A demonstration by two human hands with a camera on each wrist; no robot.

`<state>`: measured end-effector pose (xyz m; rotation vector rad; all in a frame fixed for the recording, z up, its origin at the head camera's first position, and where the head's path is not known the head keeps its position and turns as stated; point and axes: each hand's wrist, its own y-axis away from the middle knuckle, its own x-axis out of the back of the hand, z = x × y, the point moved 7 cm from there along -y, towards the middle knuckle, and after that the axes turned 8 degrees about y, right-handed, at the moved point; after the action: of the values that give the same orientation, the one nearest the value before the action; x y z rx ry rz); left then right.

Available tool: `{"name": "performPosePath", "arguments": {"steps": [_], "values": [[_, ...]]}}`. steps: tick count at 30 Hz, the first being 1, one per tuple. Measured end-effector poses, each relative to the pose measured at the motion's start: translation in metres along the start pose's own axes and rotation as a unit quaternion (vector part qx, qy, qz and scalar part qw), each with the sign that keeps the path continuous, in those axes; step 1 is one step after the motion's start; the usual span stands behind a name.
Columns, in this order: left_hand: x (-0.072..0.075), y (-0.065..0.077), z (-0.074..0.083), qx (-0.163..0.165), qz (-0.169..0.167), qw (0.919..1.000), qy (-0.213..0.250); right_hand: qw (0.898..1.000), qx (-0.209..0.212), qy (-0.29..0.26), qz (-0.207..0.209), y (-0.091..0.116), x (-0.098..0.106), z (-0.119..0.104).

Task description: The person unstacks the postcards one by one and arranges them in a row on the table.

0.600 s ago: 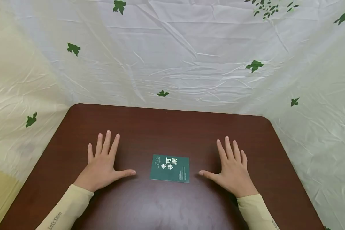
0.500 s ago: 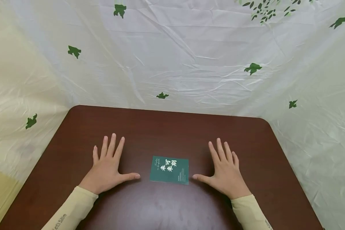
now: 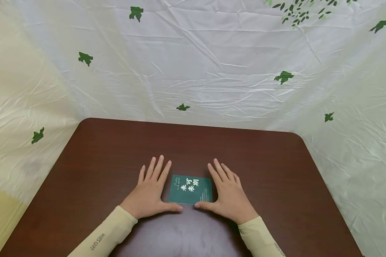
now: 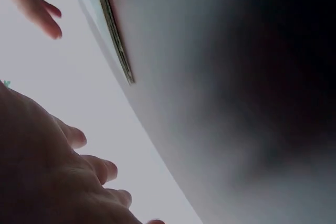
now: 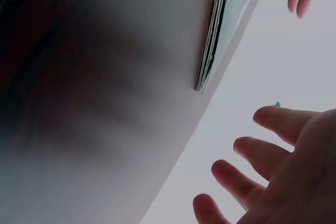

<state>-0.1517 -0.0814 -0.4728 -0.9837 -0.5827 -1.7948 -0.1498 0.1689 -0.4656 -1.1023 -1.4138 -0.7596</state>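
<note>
A thin green booklet [image 3: 188, 194] with white characters lies flat on the brown table in the head view. My left hand [image 3: 148, 196] is at its left side, fingers spread and straight, thumb along the near left corner. On the other side my right hand [image 3: 228, 196] has its fingers spread too, its thumb by the near right corner. Neither hand grips anything. The left wrist view shows the layered edge of the booklet [image 4: 113, 30] beyond the fingers; in the right wrist view the booklet's page edges [image 5: 212, 35] stand apart from the fingertips.
The dark brown table [image 3: 186, 146] has rounded far corners. A white cloth [image 3: 212, 89] printed with green leaves hangs behind it and along both sides.
Both hands have moved inward toward the booklet, the left one rightward and the right one leftward, with fingers still spread. The booklet stays in place on the table.
</note>
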Motion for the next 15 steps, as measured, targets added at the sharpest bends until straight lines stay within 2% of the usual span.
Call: {"name": "performPosePath", "arguments": {"steps": [4, 8, 11, 15], "values": [[-0.006, -0.006, 0.007, -0.026, -0.012, 0.9996, -0.003, 1.0, 0.017, -0.011, -0.002, -0.002, -0.002, -0.007], [-0.012, -0.01, 0.012, -0.051, -0.04, 0.9979, -0.003, 0.999, 0.025, -0.035, -0.027, -0.003, -0.006, -0.012], [-0.015, -0.012, 0.014, -0.061, -0.061, 0.9963, 0.004, 0.997, 0.027, -0.056, -0.051, -0.004, -0.008, -0.014], [-0.018, -0.015, 0.016, -0.068, -0.071, 0.9951, 0.01, 0.995, 0.028, -0.069, -0.071, -0.003, -0.01, -0.014]]}}
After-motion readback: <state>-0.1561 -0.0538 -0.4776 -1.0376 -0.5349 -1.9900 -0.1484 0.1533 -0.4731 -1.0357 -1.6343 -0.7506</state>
